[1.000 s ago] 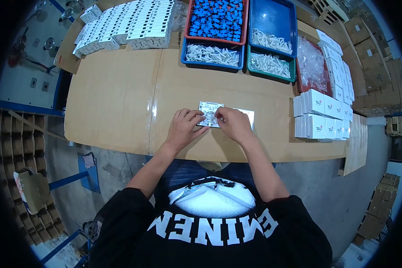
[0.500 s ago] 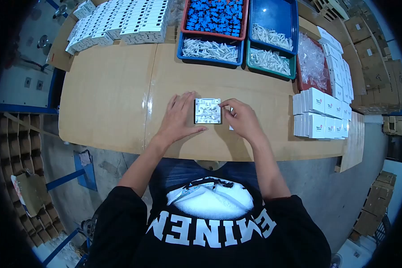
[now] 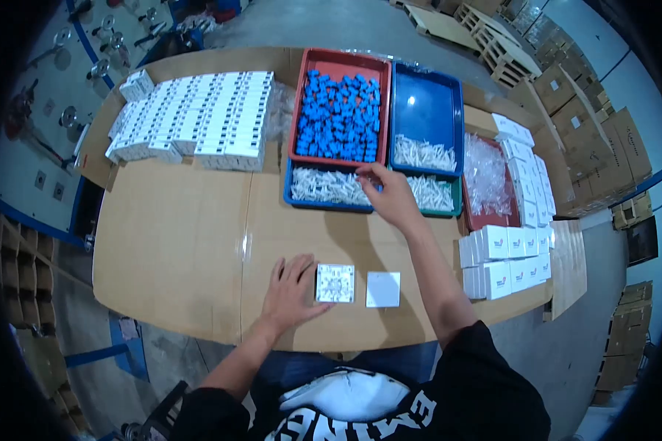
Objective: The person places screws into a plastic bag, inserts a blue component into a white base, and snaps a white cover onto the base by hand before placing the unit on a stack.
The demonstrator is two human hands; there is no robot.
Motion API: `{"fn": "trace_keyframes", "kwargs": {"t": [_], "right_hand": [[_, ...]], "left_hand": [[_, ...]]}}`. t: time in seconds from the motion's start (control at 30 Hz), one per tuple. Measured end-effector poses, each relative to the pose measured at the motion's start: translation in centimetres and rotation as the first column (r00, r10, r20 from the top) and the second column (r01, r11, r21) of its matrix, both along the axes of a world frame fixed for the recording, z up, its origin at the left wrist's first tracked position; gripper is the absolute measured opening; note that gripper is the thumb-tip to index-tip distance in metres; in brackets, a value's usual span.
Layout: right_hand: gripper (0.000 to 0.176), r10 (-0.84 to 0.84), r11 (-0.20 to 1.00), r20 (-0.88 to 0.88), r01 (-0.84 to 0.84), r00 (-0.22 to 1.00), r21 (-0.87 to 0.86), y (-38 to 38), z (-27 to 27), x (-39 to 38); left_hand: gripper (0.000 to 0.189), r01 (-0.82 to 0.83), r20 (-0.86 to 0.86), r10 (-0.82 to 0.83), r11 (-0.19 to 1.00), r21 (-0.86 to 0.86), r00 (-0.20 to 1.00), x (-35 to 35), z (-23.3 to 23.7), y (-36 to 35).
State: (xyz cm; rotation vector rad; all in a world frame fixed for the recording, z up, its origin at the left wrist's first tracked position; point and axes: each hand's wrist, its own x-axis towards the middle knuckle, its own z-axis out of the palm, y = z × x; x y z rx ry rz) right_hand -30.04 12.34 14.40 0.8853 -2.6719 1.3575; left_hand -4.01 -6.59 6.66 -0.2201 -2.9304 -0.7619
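On the cardboard tabletop lies a square white unit [image 3: 335, 284] with a patterned, recessed face, perhaps the back of a wall switch. My left hand [image 3: 287, 292] rests flat along its left side, fingers spread, thumb near the lower corner. A plain white square plate [image 3: 383, 289] sits just right of the unit, apart from it. Farther out, my right hand [image 3: 391, 195] hovers at the trays, fingertips curled together by the lower corner of the red tray [image 3: 346, 65]. Whatever its fingers pinch is too small to make out. Blue plastic pieces [image 3: 338, 117] fill that tray.
A blue tray [image 3: 426, 88] and a lower blue tray [image 3: 331, 205] hold small white parts, as does a green tray [image 3: 456, 198]. Stacked white boxes [image 3: 504, 264] stand right, beside plastic bags [image 3: 485, 176]. Rows of white units [image 3: 198, 114] fill the back left.
My right hand has left the white unit and reached forward to the trays, uncovering the white plate. My left hand stays beside the unit. The view has tilted up.
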Motion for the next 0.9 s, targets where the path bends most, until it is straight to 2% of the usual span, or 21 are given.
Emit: {"fn": "trace_keyframes", "kwargs": {"t": [0.13, 0.2, 0.23, 0.3, 0.33, 0.4, 0.53, 0.6, 0.7, 0.83, 0.9], "right_hand": [[0.020, -0.125, 0.983, -0.187, 0.147, 0.974, 0.110, -3.7, 2.1, -9.7], [0.021, -0.223, 0.950, -0.286, 0.273, 0.932, 0.149, -5.7, 2.5, -14.5], [0.021, -0.219, 0.953, -0.287, 0.268, 0.933, 0.143, -6.6, 2.4, -16.7], [0.022, -0.273, 0.926, -0.484, 0.364, 0.832, 0.104, -7.6, 2.1, -20.9], [0.022, -0.273, 0.926, -0.489, 0.365, 0.828, 0.102, -7.9, 2.3, -22.2], [0.025, -0.140, 0.884, -0.619, 0.380, 0.773, 0.273, -8.3, 2.2, -24.7], [0.031, 0.037, 0.855, -0.632, 0.303, 0.774, 0.421, -8.6, 1.5, -26.8], [0.029, 0.040, 0.846, -0.590, 0.287, 0.806, 0.450, -9.0, 1.6, -27.3], [0.021, -0.087, 0.879, -0.491, 0.299, 0.867, 0.372, -8.9, 1.5, -27.7], [0.020, -0.097, 0.920, -0.500, 0.269, 0.861, 0.285, -8.3, 0.8, -27.5], [0.021, -0.187, 0.963, -0.438, 0.252, 0.879, 0.094, -7.8, 1.2, -25.6]], "left_hand": [[0.091, 0.001, -0.012, -0.001, 1.000, 0.014, 1.000, -0.2, 0.5, -0.1], [0.089, -0.011, -0.022, 0.010, 1.000, -0.002, 1.000, -0.3, 0.9, -0.2], [0.089, -0.003, -0.015, 0.003, 1.000, 0.000, 1.000, -0.3, 1.1, -0.3], [0.089, 0.007, -0.018, -0.007, 1.000, 0.004, 1.000, -0.5, 1.0, -0.5], [0.089, 0.008, -0.019, -0.008, 1.000, 0.000, 1.000, -0.4, 0.9, -0.5], [0.090, 0.007, -0.024, -0.007, 1.000, -0.002, 1.000, -0.6, 0.8, -0.5], [0.091, -0.005, -0.001, 0.005, 1.000, 0.023, 1.000, -0.6, 0.9, -0.6], [0.091, -0.005, 0.003, 0.005, 1.000, 0.030, 1.000, -0.6, 0.9, -0.7], [0.090, 0.000, 0.002, 0.000, 1.000, 0.022, 1.000, -0.7, 1.0, -0.6], [0.089, -0.009, 0.003, 0.009, 1.000, 0.019, 1.000, -0.5, 0.9, -0.4], [0.089, -0.011, -0.001, 0.011, 1.000, 0.029, 1.000, -0.5, 0.8, -0.4]]}}
